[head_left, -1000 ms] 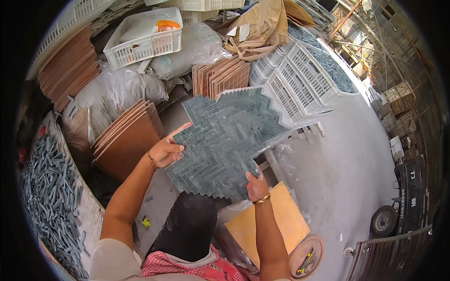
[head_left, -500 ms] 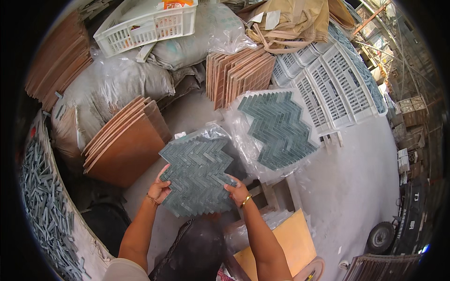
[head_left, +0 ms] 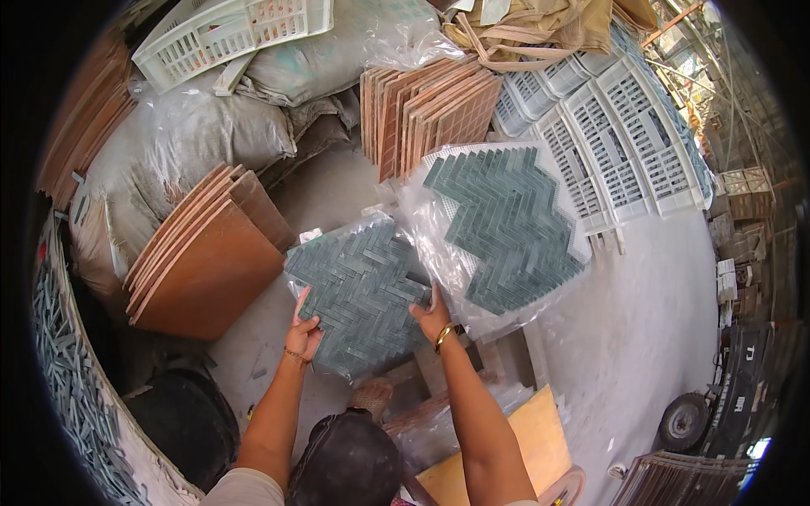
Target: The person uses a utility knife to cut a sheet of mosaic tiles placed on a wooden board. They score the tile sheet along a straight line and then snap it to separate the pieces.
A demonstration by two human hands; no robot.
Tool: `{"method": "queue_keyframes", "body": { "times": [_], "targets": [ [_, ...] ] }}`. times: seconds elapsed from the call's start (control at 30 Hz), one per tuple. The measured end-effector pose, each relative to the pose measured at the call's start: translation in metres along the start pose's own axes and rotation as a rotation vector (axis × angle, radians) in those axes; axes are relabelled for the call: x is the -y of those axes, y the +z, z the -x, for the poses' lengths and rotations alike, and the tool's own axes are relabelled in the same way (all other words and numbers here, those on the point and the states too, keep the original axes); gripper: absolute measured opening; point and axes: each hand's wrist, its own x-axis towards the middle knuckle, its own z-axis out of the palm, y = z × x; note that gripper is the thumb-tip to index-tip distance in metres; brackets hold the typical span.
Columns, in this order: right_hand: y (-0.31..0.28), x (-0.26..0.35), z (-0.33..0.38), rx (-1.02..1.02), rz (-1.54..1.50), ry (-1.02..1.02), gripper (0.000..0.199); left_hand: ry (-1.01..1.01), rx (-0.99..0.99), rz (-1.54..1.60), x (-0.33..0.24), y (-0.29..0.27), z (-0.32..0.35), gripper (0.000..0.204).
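1. While pinched at its lower edge on both sides, hangs upright and a little tilted in front of the body: a green tile sheet of small strips laid in a zigzag, wrapped in clear plastic.
2. Left hand: closed on the lower left corner, fingers flat up the face, thumb out of sight behind.
3. Right hand: clamped on the lower right edge, fingers spread along it; how far round the back, cannot tell.
4. Just beside on the right, touching or overlapping at the plastic: a second green sheet, leaning against white crates.
5. Judged from this: mid-carry, sheet lifted clear of the concrete floor and not yet set anywhere.
6. Next move calls for: an even two-handed hold so the floppy sheet does not fold, and care not to snag the neighbour's loose wrap.
7. Further out: brown tiles leaning at left, more brown tiles standing on edge behind, dusty sacks, a yellow board near the feet.
8. Hidden or unclear: back of the held sheet; whatever lies beneath it; a dark rounded shape at the bottom, hard to identify; grey strips at far left, bent and cut off by the lens rim.
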Motion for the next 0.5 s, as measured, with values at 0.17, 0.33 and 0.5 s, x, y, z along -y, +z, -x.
{"method": "queue_keyframes", "body": {
  "times": [0.17,0.33,0.5],
  "targets": [
    [-0.001,0.027,0.028,0.065,-0.341,0.081,0.073,0.033,-0.112,0.011,0.028,-0.021,-0.010,0.070],
    [-0.025,0.048,0.099,0.265,-0.223,0.109,0.056,0.049,-0.122,0.046,0.036,-0.029,-0.014,0.067],
    [-0.070,0.063,0.179,0.248,-0.249,0.120,0.049,0.036,-0.229,0.118,0.049,-0.032,-0.019,0.064]
  ]
}}
